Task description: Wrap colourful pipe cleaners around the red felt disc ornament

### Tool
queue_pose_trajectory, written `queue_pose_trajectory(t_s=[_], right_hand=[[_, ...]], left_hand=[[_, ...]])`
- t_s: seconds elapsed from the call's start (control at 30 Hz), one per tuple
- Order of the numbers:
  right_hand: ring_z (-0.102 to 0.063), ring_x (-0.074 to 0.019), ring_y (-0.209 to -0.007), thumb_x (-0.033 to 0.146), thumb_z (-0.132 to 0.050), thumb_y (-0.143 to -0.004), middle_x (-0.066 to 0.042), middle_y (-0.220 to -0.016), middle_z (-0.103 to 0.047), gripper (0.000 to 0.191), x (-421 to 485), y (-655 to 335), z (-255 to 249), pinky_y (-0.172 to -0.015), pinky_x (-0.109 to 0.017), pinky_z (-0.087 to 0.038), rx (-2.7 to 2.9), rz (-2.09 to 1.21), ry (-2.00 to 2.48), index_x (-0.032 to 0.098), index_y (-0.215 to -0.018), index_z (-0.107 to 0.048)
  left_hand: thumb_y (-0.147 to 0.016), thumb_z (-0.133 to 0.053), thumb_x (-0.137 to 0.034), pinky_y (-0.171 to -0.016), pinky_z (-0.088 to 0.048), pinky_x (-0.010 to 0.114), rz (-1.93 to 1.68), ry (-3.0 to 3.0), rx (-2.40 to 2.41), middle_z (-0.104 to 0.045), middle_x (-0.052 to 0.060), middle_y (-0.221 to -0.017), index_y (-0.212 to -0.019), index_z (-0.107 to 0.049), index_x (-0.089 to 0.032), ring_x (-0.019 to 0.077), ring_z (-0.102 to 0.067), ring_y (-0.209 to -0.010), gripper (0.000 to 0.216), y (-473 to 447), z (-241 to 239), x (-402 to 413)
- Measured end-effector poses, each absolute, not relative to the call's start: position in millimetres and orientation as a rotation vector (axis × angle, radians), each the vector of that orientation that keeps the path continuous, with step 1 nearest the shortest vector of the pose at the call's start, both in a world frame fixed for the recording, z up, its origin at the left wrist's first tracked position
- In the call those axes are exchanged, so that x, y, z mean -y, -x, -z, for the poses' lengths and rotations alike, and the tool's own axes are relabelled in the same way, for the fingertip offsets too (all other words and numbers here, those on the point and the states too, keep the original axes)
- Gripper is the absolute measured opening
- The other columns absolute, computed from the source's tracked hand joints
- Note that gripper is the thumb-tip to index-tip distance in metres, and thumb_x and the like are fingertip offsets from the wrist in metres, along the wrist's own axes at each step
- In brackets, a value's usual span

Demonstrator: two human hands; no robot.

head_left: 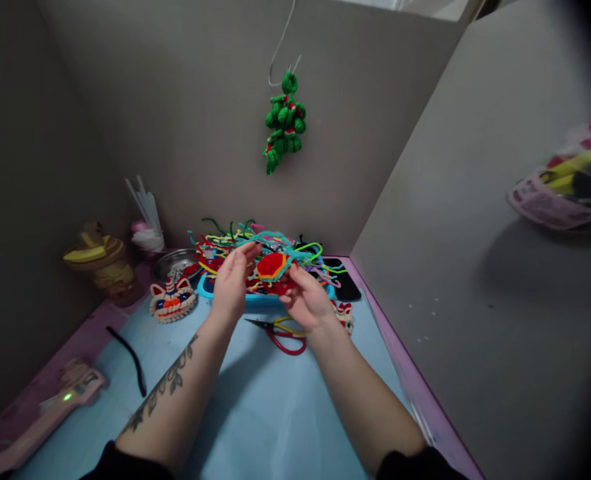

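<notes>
My right hand (305,293) pinches the right edge of a small red fuzzy piece (271,267) with an orange and teal border, probably made of pipe cleaners. To its left, my left hand (234,277) is raised with its fingers stretched out, close to the piece but seemingly not gripping it. Behind both hands is a blue tray (265,301) heaped with many-coloured pipe cleaners (302,250). Under my right hand lie scissors (285,333) with red and yellow handles, partly hidden by the hand.
On the left stand a lion-like face (173,301), a metal bowl (168,261), a brown pot (108,267) and a pink glue gun (70,393). A black strip (130,357) lies nearby. A dark phone-like slab (345,283) is at right; a green ornament (285,123) hangs above.
</notes>
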State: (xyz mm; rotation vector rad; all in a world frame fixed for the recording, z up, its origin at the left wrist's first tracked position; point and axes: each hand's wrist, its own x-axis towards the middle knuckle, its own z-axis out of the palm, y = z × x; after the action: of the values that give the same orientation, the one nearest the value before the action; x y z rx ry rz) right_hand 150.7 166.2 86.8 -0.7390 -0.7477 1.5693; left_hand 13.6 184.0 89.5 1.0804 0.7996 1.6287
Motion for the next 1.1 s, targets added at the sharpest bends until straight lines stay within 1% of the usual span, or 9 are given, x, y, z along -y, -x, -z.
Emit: queue_pose_trajectory(t_s=[0.2,0.4,0.5,0.6,0.7,0.8,0.9,1.0,1.1], right_hand=[[-0.047,-0.0134,-0.054,0.052,-0.053,-0.081,-0.001,-0.069,-0.058,0.031,-176,-166,-87,-0.052,-0.029,-0.043,0.992,-1.464,0.632,0.023,-0.072,-0.053],[-0.041,-0.0099,-0.052,0.055,-0.068,-0.067,0.002,-0.065,-0.048,0.041,-172,-172,-81,-0.048,-0.025,-0.037,1.106,-1.612,0.436,0.021,-0.065,-0.046],[-0.043,-0.0095,-0.053,0.053,-0.076,-0.059,0.001,-0.065,-0.052,0.042,-173,-174,-77,-0.049,-0.024,-0.035,1.146,-1.720,0.475,0.019,-0.065,-0.051],[-0.047,-0.0096,-0.055,0.047,-0.078,-0.058,0.001,-0.068,-0.055,0.043,-175,-171,-79,-0.048,-0.022,-0.034,1.117,-1.729,0.593,0.020,-0.083,-0.057],[-0.053,-0.0096,-0.064,0.032,-0.079,-0.057,0.001,-0.088,-0.057,0.048,-174,-164,-84,-0.053,-0.021,-0.038,1.012,-1.533,0.746,0.024,-0.098,-0.054],[-0.052,-0.0097,-0.074,0.024,-0.075,-0.058,0.000,-0.098,-0.056,0.042,-172,-159,-88,-0.064,-0.022,-0.043,1.014,-1.274,0.796,0.024,-0.095,-0.055],[-0.052,-0.0098,-0.074,0.028,-0.073,-0.063,0.000,-0.095,-0.058,0.037,-170,-157,-88,-0.061,-0.021,-0.042,1.096,-1.260,0.790,0.023,-0.097,-0.058],[-0.045,-0.0061,-0.054,0.039,-0.070,-0.068,0.002,-0.080,-0.057,0.042,-172,-158,-85,-0.044,-0.019,-0.029,1.101,-1.419,0.858,0.022,-0.103,-0.057],[-0.034,-0.0026,-0.041,0.045,-0.072,-0.066,0.007,-0.063,-0.050,0.041,-176,-161,-82,-0.038,-0.018,-0.020,1.105,-1.531,0.877,0.019,-0.095,-0.058]], left_hand=[[-0.073,-0.070,-0.041,-0.073,-0.049,0.029,-1.187,-0.835,-0.780,-0.065,0.007,-0.105,-0.102,-0.059,-0.022,0.0173,-0.063,-0.090,0.036,-4,-95,-186],[-0.077,-0.064,-0.047,-0.068,-0.052,0.031,-0.924,-0.700,-0.511,-0.067,0.007,-0.079,-0.093,-0.064,-0.019,0.0173,-0.064,-0.069,0.032,-15,-90,-181],[-0.076,-0.068,-0.031,-0.064,-0.052,0.027,-1.011,-0.733,-0.479,-0.069,0.006,-0.083,-0.098,-0.064,-0.017,0.0156,-0.064,-0.069,0.026,-13,-92,-184],[-0.069,-0.070,-0.013,-0.061,-0.051,0.022,-1.249,-0.694,-0.542,-0.070,0.003,-0.085,-0.103,-0.063,-0.017,0.0126,-0.064,-0.067,0.034,-5,-96,-188],[-0.068,-0.067,-0.009,-0.059,-0.052,0.022,-1.335,-0.586,-0.603,-0.069,0.000,-0.075,-0.107,-0.062,-0.017,0.0118,-0.063,-0.060,0.040,3,-97,-193],[-0.070,-0.064,-0.010,-0.058,-0.053,0.024,-1.330,-0.508,-0.618,-0.069,0.000,-0.073,-0.103,-0.063,-0.017,0.0128,-0.064,-0.060,0.033,5,-92,-199],[-0.068,-0.066,-0.009,-0.060,-0.054,0.026,-1.312,-0.544,-0.691,-0.070,0.002,-0.076,-0.097,-0.062,-0.016,0.0157,-0.066,-0.064,0.031,0,-88,-201],[-0.064,-0.066,-0.005,-0.054,-0.051,0.025,-1.267,-0.597,-0.816,-0.069,0.002,-0.072,-0.101,-0.059,-0.015,0.0153,-0.064,-0.057,0.040,-6,-89,-197],[-0.065,-0.062,-0.005,-0.049,-0.049,0.024,-1.207,-0.567,-0.898,-0.067,0.001,-0.067,-0.108,-0.057,-0.014,0.0138,-0.061,-0.050,0.044,-7,-94,-192]])
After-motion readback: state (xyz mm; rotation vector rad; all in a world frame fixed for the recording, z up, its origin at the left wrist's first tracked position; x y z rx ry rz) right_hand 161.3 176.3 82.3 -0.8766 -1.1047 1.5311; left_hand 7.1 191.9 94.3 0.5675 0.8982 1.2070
